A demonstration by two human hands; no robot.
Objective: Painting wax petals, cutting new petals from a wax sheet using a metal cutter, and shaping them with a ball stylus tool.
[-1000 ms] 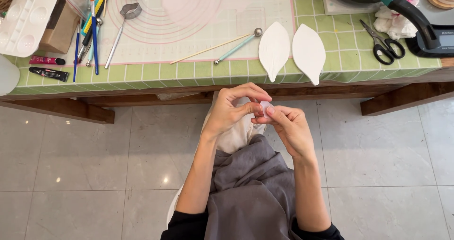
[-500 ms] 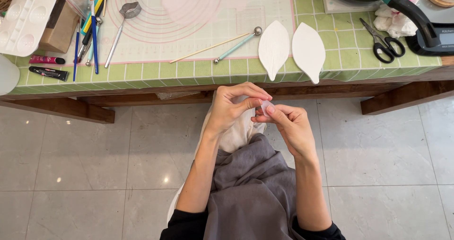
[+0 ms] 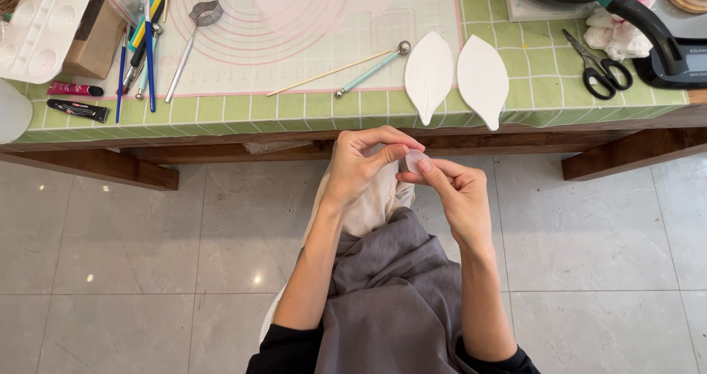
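Small pale pink piece (image 3: 414, 159) pinched between both grips, left hand (image 3: 361, 169), right hand (image 3: 455, 193), over lap

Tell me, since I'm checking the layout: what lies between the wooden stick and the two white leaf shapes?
The head view shows a teal ball-ended tool lying between the wooden stick and the white leaf shapes.
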